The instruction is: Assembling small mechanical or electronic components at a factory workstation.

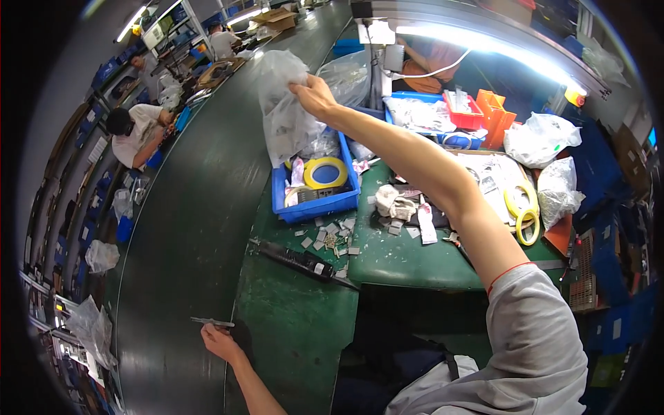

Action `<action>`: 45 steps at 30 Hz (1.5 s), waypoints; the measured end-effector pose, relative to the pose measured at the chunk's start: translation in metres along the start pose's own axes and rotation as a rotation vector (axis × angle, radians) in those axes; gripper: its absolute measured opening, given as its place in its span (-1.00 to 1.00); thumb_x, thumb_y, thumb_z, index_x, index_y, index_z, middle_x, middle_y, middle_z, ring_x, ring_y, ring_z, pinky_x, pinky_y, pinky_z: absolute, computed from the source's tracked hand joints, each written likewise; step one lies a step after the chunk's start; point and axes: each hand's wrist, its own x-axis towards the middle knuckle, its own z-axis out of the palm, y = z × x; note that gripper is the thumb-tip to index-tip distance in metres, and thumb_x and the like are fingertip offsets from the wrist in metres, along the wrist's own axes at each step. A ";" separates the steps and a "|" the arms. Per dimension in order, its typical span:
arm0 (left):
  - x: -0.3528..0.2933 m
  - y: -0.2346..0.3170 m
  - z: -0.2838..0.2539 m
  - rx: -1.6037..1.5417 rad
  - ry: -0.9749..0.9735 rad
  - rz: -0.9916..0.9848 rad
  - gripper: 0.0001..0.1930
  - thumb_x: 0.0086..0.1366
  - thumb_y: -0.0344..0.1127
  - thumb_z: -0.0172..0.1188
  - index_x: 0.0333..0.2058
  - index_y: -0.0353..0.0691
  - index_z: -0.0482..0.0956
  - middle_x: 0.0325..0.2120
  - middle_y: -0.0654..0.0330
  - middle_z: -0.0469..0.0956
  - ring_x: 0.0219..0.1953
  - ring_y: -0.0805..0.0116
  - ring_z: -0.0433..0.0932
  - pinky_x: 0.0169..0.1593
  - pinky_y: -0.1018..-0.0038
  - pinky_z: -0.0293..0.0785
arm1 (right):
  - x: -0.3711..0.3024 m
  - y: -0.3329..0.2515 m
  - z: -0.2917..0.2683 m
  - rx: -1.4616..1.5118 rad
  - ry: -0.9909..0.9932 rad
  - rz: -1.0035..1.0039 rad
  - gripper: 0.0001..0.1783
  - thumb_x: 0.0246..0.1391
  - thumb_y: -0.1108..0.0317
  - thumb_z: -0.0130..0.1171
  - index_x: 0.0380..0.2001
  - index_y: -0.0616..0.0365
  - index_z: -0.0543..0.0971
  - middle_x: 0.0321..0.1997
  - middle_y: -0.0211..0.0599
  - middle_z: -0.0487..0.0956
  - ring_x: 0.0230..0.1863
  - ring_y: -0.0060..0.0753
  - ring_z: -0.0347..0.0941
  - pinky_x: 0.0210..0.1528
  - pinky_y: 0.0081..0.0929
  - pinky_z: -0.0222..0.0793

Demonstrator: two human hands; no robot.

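Note:
My right arm reaches far across the bench, and my right hand (316, 98) is closed on a translucent plastic bag (282, 104). The bag hangs over a blue bin (318, 207) that holds a roll of yellow tape (325, 173) and other small items. Lower left, my left hand (218, 342) pinches a thin, flat grey piece (213, 321) above the dark conveyor belt (173, 242). Between the two hands lies a black electric screwdriver (297, 261) on the green bench. Small grey square pieces (321, 238) and several screws are scattered beside it.
Right of the bin lie a white cloth (395, 203), a white tube (426, 223) and yellow tape rolls (527, 227). Behind stand a red bin (462, 111), orange holders (494, 117) and filled plastic bags (543, 140). A co-worker (138, 131) sits across the belt; a lamp overhangs the bench.

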 end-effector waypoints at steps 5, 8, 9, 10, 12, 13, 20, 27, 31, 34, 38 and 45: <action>0.002 -0.002 -0.001 0.061 0.021 0.003 -0.71 0.50 -0.16 0.03 -0.34 -0.26 0.48 -0.59 0.36 0.40 -0.57 0.59 0.31 -0.52 0.56 0.14 | -0.025 0.008 -0.004 0.018 -0.026 -0.078 -0.57 0.20 0.10 0.21 -0.04 0.23 0.64 -0.16 0.01 0.71 -0.06 -0.12 0.63 0.02 -0.24 0.46; -0.003 -0.002 0.013 0.058 -0.016 0.064 -0.69 0.52 -0.14 -0.01 -0.37 -0.20 0.46 -0.58 0.39 0.37 -0.59 0.62 0.29 -0.54 0.58 0.14 | -0.040 0.059 -0.027 -0.246 -0.211 0.062 -0.36 0.15 -0.17 0.22 -0.05 0.25 0.66 -0.15 0.09 0.70 -0.03 -0.01 0.64 0.03 -0.17 0.47; 0.000 -0.004 0.002 0.071 0.005 0.064 -0.69 0.52 -0.14 -0.01 -0.37 -0.20 0.46 -0.58 0.39 0.37 -0.59 0.62 0.29 -0.54 0.58 0.14 | -0.057 0.066 -0.025 -0.310 -0.300 0.070 -0.31 0.14 -0.23 0.21 -0.06 0.25 0.67 -0.15 0.11 0.70 -0.02 0.01 0.64 0.04 -0.17 0.47; 0.003 -0.006 -0.009 0.089 0.006 0.083 -0.69 0.52 -0.14 -0.01 -0.36 -0.22 0.47 -0.58 0.38 0.38 -0.58 0.61 0.30 -0.52 0.57 0.17 | -0.065 0.070 -0.020 -0.351 -0.387 0.236 -0.26 0.14 -0.30 0.18 -0.09 0.27 0.69 -0.15 0.10 0.70 -0.03 0.02 0.64 0.06 -0.17 0.47; 0.003 -0.005 0.002 0.091 -0.014 0.100 -0.69 0.52 -0.14 -0.01 -0.34 -0.24 0.49 -0.58 0.37 0.38 -0.57 0.60 0.31 -0.50 0.56 0.19 | -0.064 0.086 -0.040 -0.423 -0.262 0.286 -0.23 0.13 -0.35 0.15 -0.18 0.28 0.72 -0.19 0.10 0.71 -0.04 -0.01 0.66 0.05 -0.16 0.48; 0.001 -0.003 0.013 0.112 -0.024 0.107 -0.69 0.51 -0.14 0.00 -0.33 -0.25 0.50 -0.57 0.35 0.39 -0.57 0.59 0.32 -0.49 0.55 0.20 | -0.054 0.091 -0.047 -0.428 -0.274 0.328 -0.21 0.08 -0.38 0.18 -0.29 0.29 0.74 -0.22 0.11 0.71 -0.01 -0.01 0.66 0.06 -0.15 0.50; 0.000 0.003 0.005 0.166 0.004 0.116 -0.68 0.52 -0.19 -0.01 -0.32 -0.33 0.51 -0.58 0.26 0.49 -0.57 0.48 0.39 -0.44 0.48 0.31 | -0.045 0.089 0.000 -0.988 -0.366 0.247 -0.40 0.02 -0.14 0.25 -0.12 0.17 0.72 0.00 0.01 0.70 0.04 -0.06 0.67 0.08 -0.18 0.57; -0.006 0.003 0.018 0.254 -0.039 0.162 -0.70 0.51 -0.23 0.00 -0.27 -0.38 0.54 -0.56 0.24 0.51 -0.57 0.49 0.41 -0.46 0.49 0.34 | -0.040 0.110 0.036 -1.336 -0.406 -0.067 -0.70 -0.04 0.22 0.28 -0.24 0.13 0.71 -0.11 -0.06 0.70 0.00 -0.07 0.65 -0.07 -0.13 0.59; -0.002 -0.001 0.007 0.224 -0.020 0.148 -0.71 0.51 -0.24 0.00 -0.28 -0.37 0.54 -0.56 0.25 0.51 -0.57 0.51 0.41 -0.46 0.51 0.33 | -0.036 0.088 0.046 -1.304 -0.239 -0.550 -0.58 0.01 0.19 0.23 -0.09 0.17 0.50 -0.08 -0.07 0.59 0.04 -0.11 0.55 -0.03 -0.13 0.52; -0.002 0.008 0.002 0.213 -0.009 0.132 -0.72 0.51 -0.25 0.01 -0.29 -0.36 0.54 -0.56 0.25 0.51 -0.57 0.52 0.39 -0.45 0.53 0.30 | -0.046 0.078 0.053 -1.155 -0.709 -0.403 -0.52 0.12 0.08 0.13 0.03 0.11 0.56 0.07 -0.11 0.62 0.23 -0.05 0.47 0.16 -0.02 0.40; -0.003 0.010 0.014 0.203 -0.033 0.153 -0.72 0.51 -0.25 0.01 -0.29 -0.36 0.54 -0.56 0.25 0.52 -0.57 0.52 0.40 -0.45 0.51 0.31 | -0.067 0.107 0.045 -1.277 -0.777 -0.409 -0.42 0.22 -0.12 -0.08 0.09 0.01 0.60 0.16 -0.12 0.60 0.27 -0.04 0.45 0.33 0.09 0.17; -0.004 0.004 0.026 0.213 -0.050 0.171 -0.70 0.51 -0.22 0.01 -0.27 -0.37 0.54 -0.57 0.24 0.52 -0.57 0.49 0.41 -0.44 0.49 0.31 | -0.086 0.093 0.024 -1.217 -0.616 -0.571 -0.59 0.11 0.14 0.11 -0.02 0.05 0.63 0.11 -0.12 0.57 0.23 -0.07 0.42 0.26 -0.05 0.26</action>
